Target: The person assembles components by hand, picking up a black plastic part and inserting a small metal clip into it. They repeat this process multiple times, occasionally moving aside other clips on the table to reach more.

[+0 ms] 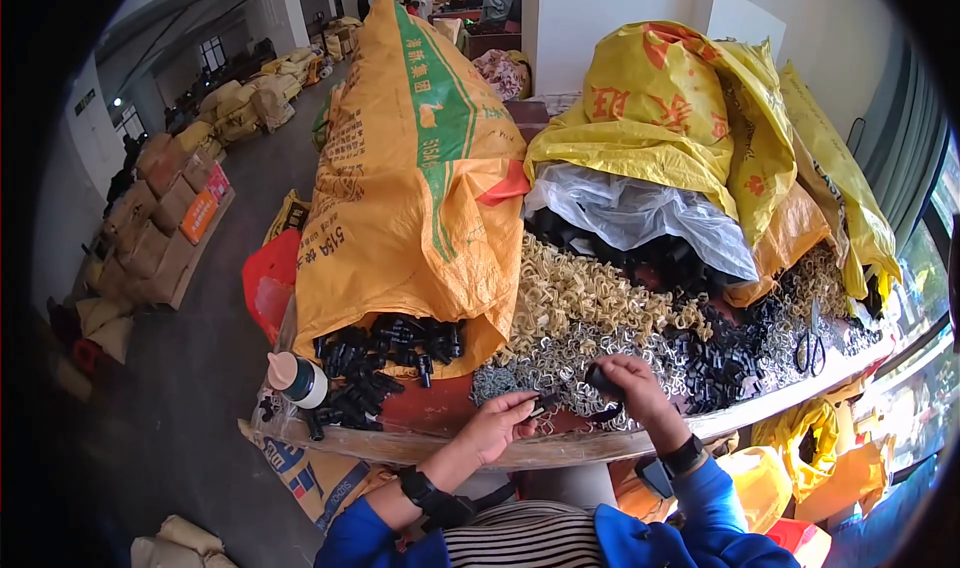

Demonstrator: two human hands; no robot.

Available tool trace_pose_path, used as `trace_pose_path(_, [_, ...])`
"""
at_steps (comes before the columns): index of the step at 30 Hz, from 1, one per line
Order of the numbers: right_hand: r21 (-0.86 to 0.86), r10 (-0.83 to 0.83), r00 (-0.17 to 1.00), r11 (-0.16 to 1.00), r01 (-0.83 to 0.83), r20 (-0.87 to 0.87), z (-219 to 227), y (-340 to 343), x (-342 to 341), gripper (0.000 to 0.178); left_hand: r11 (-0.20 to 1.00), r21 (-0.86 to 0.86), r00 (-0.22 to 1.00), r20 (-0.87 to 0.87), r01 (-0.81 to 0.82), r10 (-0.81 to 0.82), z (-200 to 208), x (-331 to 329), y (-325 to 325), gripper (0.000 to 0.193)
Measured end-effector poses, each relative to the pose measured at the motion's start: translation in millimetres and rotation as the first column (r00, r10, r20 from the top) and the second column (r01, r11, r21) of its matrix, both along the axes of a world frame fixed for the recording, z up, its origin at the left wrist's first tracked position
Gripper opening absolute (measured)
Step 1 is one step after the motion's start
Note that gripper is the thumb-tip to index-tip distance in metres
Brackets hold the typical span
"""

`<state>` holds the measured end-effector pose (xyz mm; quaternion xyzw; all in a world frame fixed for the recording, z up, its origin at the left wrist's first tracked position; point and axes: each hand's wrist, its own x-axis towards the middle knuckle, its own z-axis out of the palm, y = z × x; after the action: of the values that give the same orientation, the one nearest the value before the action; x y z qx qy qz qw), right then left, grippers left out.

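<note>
My left hand (492,428) is closed in a pinch on a small black piece (545,405) near the table's front edge. To its right, my right hand (632,386) is wrapped around a dark rounded object (601,380) whose kind I cannot make out. A short dark strip hangs below that hand. Silver metal rings (640,353) lie around and behind both hands, with a heap of beige ring-like pieces (590,293) beyond them. Black plastic pieces (718,370) are piled right of my right hand. Black tube-shaped parts (400,340) spill from an orange woven sack (370,218) at the left.
A bottle with a pinkish cap (296,380) stands at the table's left corner. Scissors (812,350) lie at the right. Yellow sacks (650,88) and clear plastic sheeting (640,208) rise at the back. Cartons (150,228) and bundles line the floor at far left. The wooden table edge (560,452) curves before me.
</note>
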<state>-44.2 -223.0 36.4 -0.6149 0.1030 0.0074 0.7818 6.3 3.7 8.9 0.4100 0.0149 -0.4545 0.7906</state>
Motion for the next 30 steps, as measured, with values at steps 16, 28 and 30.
trace_pose_path(16, [-0.716, 0.319, 0.926, 0.693, -0.084, 0.2, 19.5, 48.8, -12.1, 0.016, 0.978, 0.17, 0.947, 0.276, 0.122, -0.166, 21.8, -11.4, -0.4, 0.022])
trace_pose_path(28, [-0.733, 0.177, 0.948, 0.676, 0.078, 0.264, -6.4, 60.2, -23.8, 0.015, 0.983, 0.171, 0.968, 0.227, 0.07, -0.108, 5.6, -17.9, -1.6, 0.022])
trace_pose_path(30, [-0.76, 0.176, 0.937, 0.637, 0.124, 0.301, -7.8, 61.2, -24.9, 0.015, 0.975, 0.203, 0.962, 0.235, 0.093, -0.141, 7.0, -17.0, -2.4, 0.021])
